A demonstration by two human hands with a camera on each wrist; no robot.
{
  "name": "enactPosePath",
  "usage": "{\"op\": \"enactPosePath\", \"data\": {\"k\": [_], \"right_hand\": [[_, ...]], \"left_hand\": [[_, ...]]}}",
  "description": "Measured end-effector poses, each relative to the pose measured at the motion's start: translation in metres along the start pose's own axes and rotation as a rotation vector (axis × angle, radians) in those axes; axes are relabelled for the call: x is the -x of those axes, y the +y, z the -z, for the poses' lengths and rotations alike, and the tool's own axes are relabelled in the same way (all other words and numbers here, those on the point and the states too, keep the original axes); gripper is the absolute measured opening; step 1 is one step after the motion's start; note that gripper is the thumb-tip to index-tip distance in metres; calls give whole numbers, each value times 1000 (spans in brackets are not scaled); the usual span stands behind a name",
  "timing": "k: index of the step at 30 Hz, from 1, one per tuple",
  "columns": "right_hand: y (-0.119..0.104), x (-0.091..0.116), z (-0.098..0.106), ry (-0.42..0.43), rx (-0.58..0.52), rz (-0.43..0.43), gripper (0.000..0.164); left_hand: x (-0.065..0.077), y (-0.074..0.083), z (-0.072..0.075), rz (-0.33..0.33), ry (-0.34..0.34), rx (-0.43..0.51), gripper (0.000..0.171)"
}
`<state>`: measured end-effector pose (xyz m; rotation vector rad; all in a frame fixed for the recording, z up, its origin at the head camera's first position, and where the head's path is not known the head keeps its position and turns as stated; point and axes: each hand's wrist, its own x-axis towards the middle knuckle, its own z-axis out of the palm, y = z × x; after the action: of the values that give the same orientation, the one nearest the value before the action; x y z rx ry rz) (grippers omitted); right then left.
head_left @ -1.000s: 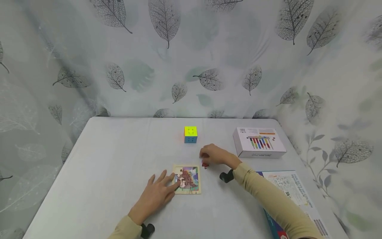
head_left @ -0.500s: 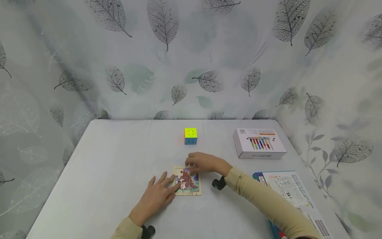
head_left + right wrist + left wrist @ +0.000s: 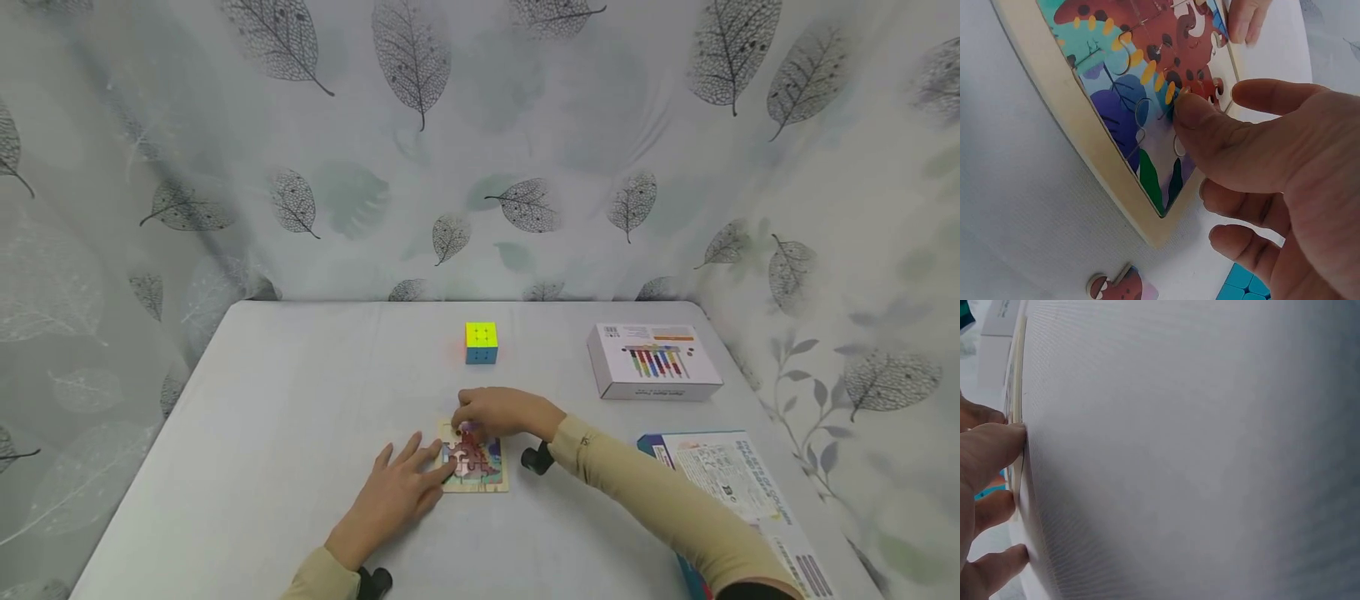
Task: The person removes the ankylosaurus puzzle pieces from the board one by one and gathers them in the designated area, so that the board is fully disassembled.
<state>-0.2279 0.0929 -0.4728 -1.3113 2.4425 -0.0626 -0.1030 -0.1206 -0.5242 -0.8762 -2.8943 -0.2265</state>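
Observation:
A wooden dinosaur jigsaw puzzle (image 3: 480, 477) lies on the white table in the head view. My left hand (image 3: 393, 492) has its fingers spread, with fingertips resting on the puzzle's left side; in the left wrist view they sit along its thin edge. My right hand (image 3: 506, 411) reaches over the far part of the board. In the right wrist view its thumb and index finger close in on a reddish puzzle piece (image 3: 1217, 86), largely hidden by the thumb. Outside the puzzle frame (image 3: 1097, 172), a loose red puzzle piece (image 3: 1124, 289) lies on the table.
Behind the puzzle stands a yellow-topped cube puzzle (image 3: 481, 342). A white box (image 3: 655, 361) with a colourful picture sits at the back right. Nearer on the right lies a flat printed box (image 3: 723, 475), partly under my right sleeve. A leaf-patterned curtain (image 3: 480, 150) hangs behind the table.
My right hand has moved left from beside the puzzle to over its far part, drifting slightly further left in the last half second. The left hand has stayed on the puzzle's left side.

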Motion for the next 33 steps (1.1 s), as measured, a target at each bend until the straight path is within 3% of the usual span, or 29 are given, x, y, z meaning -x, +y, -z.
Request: {"op": "enactPosePath", "data": {"k": [10,18,33], "right_hand": [[-4,-5,-3,-19,18,-2,32],[-2,-6,-5,-4,70,-9,32],[-2,-8,-8,2,63,-15,36]], "left_hand": [[3,1,2,10,-38,11,37],[1,1,3,11,-29,27,37],[0,2,1,23,-57,24,38]]}}
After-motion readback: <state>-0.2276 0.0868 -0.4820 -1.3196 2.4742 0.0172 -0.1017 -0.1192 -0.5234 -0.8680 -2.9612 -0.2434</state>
